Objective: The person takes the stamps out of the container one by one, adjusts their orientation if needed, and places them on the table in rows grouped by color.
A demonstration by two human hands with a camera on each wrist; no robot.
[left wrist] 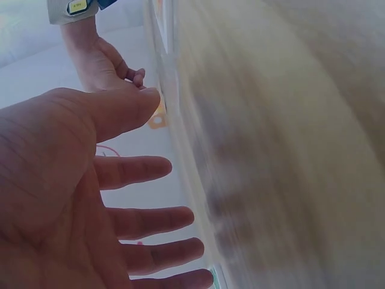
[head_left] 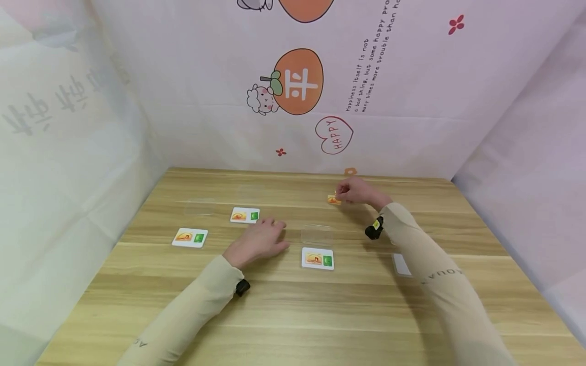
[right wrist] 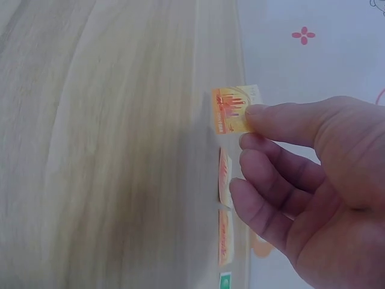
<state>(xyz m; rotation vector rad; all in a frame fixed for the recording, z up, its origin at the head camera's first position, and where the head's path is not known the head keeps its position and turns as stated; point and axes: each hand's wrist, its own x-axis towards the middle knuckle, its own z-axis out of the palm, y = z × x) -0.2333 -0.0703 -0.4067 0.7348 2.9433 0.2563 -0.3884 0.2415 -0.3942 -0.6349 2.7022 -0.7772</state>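
Note:
My right hand (head_left: 359, 192) is at the back of the table. Between thumb and fingers it pinches a small orange-yellow stamp (right wrist: 228, 109) printed with red towers. Below that piece in the right wrist view lie two more orange stamps (right wrist: 225, 238) and a green one (right wrist: 225, 280). My left hand (head_left: 261, 239), its fingers spread and holding nothing, is low over the table's middle. Close to it are a white card (head_left: 238, 209) with an orange and a green stamp picture, and another such card (head_left: 318, 266) to its right.
A third picture card (head_left: 189, 245) lies at the left. Clear plastic pieces (head_left: 317, 235) lie flat behind the cards. A pale card (head_left: 402, 264) is partly covered by the right sleeve (head_left: 426, 264). A printed cloth (head_left: 206, 127) hangs along the table's back edge.

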